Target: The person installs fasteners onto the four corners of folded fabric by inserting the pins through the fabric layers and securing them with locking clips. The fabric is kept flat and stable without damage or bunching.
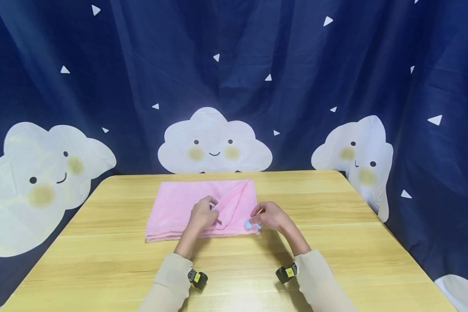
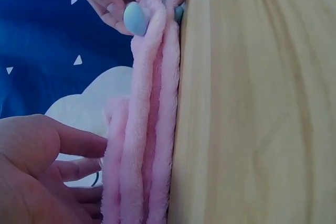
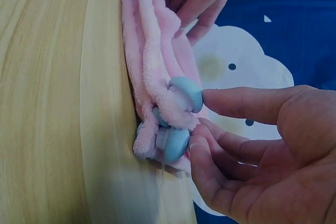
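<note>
A pink plush cloth (image 1: 179,203) lies folded on the table, its right part turned over in a slanting fold. My left hand (image 1: 203,213) is over that fold, fingers loosely bent. In the left wrist view, the thumb tip (image 2: 97,145) meets the upper layers. At the front right corner, my right hand (image 1: 271,215) pinches a light-blue mushroom-shaped clip. The right wrist view shows the thumb on one rounded cap (image 3: 187,94) and a fingertip against another cap (image 3: 177,145), with cloth between. More light blue shows behind the cloth edge, partly hidden.
The wood-grain table (image 1: 113,268) reaches to a dark blue curtain (image 1: 234,52) with white clouds and triangles. Small black devices with yellow labels are worn on the left wrist (image 1: 197,278) and the right wrist (image 1: 286,273).
</note>
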Demonstrator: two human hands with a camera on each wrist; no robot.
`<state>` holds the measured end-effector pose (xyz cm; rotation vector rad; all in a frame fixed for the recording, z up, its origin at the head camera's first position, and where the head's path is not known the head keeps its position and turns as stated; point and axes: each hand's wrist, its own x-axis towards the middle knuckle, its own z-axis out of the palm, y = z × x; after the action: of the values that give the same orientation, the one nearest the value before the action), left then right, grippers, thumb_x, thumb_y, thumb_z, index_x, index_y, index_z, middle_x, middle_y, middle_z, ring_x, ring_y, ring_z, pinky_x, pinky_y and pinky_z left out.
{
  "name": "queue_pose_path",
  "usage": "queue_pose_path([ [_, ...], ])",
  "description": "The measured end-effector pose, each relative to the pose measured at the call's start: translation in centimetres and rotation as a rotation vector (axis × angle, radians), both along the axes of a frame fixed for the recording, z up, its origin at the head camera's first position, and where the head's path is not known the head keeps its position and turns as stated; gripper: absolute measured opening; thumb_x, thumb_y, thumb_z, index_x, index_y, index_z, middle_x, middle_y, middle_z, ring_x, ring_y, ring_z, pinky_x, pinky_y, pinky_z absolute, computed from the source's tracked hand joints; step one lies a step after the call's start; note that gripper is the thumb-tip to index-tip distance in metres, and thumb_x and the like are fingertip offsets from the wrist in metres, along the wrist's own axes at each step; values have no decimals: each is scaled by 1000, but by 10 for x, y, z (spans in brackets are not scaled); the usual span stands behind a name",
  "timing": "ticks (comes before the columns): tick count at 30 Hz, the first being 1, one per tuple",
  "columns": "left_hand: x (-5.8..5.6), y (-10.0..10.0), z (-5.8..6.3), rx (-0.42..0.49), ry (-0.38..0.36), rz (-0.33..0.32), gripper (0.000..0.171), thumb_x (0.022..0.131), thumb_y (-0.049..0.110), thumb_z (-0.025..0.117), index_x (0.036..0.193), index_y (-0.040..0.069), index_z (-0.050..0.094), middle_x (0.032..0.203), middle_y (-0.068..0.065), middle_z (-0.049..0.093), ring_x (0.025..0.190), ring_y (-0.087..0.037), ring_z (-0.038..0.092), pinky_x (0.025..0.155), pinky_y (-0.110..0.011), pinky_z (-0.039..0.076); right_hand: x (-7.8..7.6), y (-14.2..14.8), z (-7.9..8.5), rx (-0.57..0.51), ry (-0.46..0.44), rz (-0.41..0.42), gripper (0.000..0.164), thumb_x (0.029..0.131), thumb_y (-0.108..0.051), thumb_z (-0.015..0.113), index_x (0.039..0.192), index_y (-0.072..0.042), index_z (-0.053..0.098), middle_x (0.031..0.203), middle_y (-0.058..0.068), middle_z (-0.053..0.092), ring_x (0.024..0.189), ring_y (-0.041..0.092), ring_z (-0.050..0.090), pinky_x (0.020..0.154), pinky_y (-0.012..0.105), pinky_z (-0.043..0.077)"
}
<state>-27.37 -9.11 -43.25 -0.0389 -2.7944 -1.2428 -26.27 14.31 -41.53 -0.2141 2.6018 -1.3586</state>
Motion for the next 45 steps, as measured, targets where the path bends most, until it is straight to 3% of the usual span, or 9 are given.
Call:
queue_pose_path([
  [5, 4, 9, 3, 120, -12, -12, 38, 84, 9, 69, 121, 1, 67, 89, -11, 74, 61, -14, 69, 73, -35, 56, 0, -1, -1, -1, -4, -2, 14, 83, -10, 78, 91, -3, 69, 75, 9, 63, 72, 26, 62, 62, 30, 49],
  [10, 10, 24, 10, 256, -14, -96, 30, 90, 15, 73, 113, -2, 67, 95, -16, 73, 63, -18, 72, 61, -28, 57, -1, -1, -1, 11, -1, -1, 15, 82, -9, 78, 91, -2, 69, 75, 8, 62, 71, 24, 62, 64, 31, 50],
  [13, 14, 34, 12, 265, 2, -130, 28, 90, 17, 75, 109, 0, 66, 91, -14, 73, 63, -18, 70, 57, -27, 55, -2, -2, 0, 20, -2, -4, 15, 83, -10, 78, 92, -2, 69, 76, 8, 63, 72, 23, 62, 64, 30, 50],
  [17, 19, 48, 10, 204, 58, -192, 25, 90, 20, 77, 107, 4, 69, 80, -9, 73, 61, -13, 64, 54, -26, 51, -2, -2, 1, 25, -2, -4, 15, 82, -9, 77, 92, -2, 68, 77, 8, 64, 72, 22, 61, 62, 28, 48],
  [20, 21, 55, 7, 156, 99, -216, 19, 89, 21, 78, 102, 8, 73, 76, -6, 72, 61, -10, 59, 55, -25, 48, -2, -2, 1, 18, 0, -5, 15, 82, -9, 77, 91, -2, 68, 77, 8, 63, 71, 21, 60, 62, 27, 47],
  [26, 23, 59, 7, 149, 117, -217, 14, 93, 15, 71, 102, 6, 76, 81, -7, 74, 66, -10, 58, 59, -26, 48, -1, -2, 3, 3, -6, 8, 13, 83, -7, 76, 91, -1, 67, 75, 6, 62, 70, 20, 60, 62, 27, 48],
  [32, 24, 59, 11, 160, 103, -201, 19, 97, 6, 60, 106, 4, 76, 85, -6, 75, 63, -8, 56, 57, -23, 45, -1, 0, 5, -37, -13, 48, 13, 84, 5, 59, 96, 6, 65, 75, 8, 59, 69, 17, 55, 62, 26, 47],
  [39, 26, 61, 14, 213, 125, -179, 7, 90, 6, 72, 96, 6, 75, 92, -8, 78, 72, -10, 67, 67, -27, 54, 0, 0, 7, -115, -39, 64, 25, 103, -9, 47, 94, 8, 64, 77, 10, 60, 71, 18, 57, 70, 33, 53],
  [45, 27, 64, 12, 204, 140, -169, 9, 84, 2, 77, 86, 8, 72, 86, -6, 77, 76, -14, 69, 72, -30, 56, -3, 1, 3, -139, -44, 74, 24, 102, -12, 52, 90, 6, 63, 72, 6, 57, 68, 16, 54, 66, 30, 50],
])
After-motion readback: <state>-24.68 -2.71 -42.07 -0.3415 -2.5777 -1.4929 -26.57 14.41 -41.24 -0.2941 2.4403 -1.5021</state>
